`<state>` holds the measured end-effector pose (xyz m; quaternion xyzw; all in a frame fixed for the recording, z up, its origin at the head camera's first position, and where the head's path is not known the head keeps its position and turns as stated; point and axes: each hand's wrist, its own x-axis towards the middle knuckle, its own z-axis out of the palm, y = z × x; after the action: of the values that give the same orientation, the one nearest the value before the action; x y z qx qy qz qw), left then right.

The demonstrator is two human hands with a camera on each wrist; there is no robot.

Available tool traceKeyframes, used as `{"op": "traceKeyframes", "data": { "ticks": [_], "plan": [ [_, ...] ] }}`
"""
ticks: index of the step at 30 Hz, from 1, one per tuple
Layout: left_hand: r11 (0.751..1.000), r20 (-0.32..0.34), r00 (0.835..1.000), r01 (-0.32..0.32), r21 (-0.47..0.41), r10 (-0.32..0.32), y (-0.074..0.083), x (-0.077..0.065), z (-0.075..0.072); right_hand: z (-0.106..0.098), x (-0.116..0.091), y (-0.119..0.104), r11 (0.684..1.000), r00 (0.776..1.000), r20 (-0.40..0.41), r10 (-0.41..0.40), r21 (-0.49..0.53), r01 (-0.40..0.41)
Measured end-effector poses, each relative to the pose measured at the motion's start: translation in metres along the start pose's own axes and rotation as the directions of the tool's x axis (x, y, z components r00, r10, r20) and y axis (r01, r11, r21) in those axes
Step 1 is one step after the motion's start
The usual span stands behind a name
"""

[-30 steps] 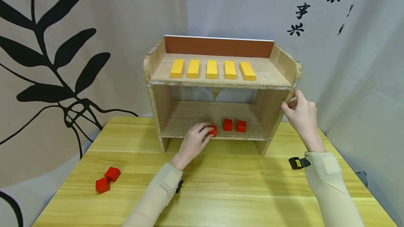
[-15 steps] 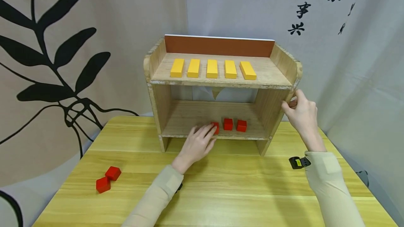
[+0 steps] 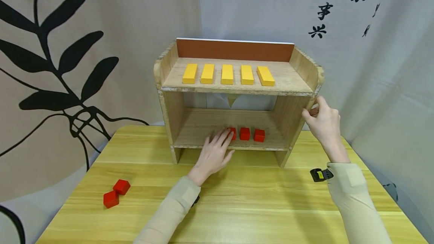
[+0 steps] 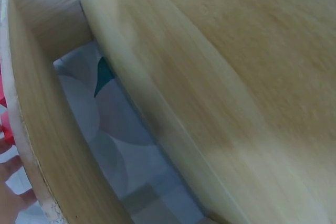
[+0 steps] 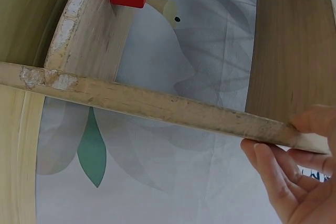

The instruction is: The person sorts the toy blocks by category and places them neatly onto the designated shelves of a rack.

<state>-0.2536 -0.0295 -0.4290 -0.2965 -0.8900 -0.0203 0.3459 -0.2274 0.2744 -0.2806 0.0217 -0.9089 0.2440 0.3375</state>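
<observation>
My left hand (image 3: 214,156) reaches onto the lower level of a small wooden shelf (image 3: 200,89). Its fingertips touch a red block (image 3: 233,133), partly hidden behind them, and the thumb stands apart from it. Two more red blocks, a middle one (image 3: 245,133) and a right one (image 3: 259,135), sit in line beside it. In the left wrist view, red (image 4: 7,127) shows by the fingers at the left edge. My right hand (image 3: 323,129) grips the edge of the shelf's right side panel (image 5: 199,113), thumb on one face and fingers on the other.
Several yellow blocks (image 3: 227,74) stand in a row on the upper level. Two loose red blocks (image 3: 121,186) lie at the left of the wooden table (image 3: 257,206). Behind the shelf hang printed curtains (image 3: 149,22).
The left fingers and the red block under them have moved a little back and right, into line with the other two. The left thumb has come away from the block. The right hand stays put.
</observation>
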Motion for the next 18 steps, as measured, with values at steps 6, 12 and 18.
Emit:
{"op": "traceKeyframes", "data": {
  "ticks": [6,12,18],
  "plan": [
    [0.998,-0.027,1.0,-0.006,-0.055,0.004,-0.001,-0.002,-0.003,0.0,0.0,0.0,1.0,1.0,0.0,-0.003,-0.002,0.003],
    [0.996,-0.127,0.991,-0.051,-0.077,0.041,-0.007,-0.011,-0.009,0.0,0.0,0.0,1.0,1.0,0.001,-0.003,-0.007,0.003],
    [0.988,-0.193,0.98,-0.082,-0.134,0.055,-0.017,-0.027,-0.018,-0.001,0.0,0.0,1.0,1.0,0.003,0.002,-0.006,-0.002]
  ]
}}
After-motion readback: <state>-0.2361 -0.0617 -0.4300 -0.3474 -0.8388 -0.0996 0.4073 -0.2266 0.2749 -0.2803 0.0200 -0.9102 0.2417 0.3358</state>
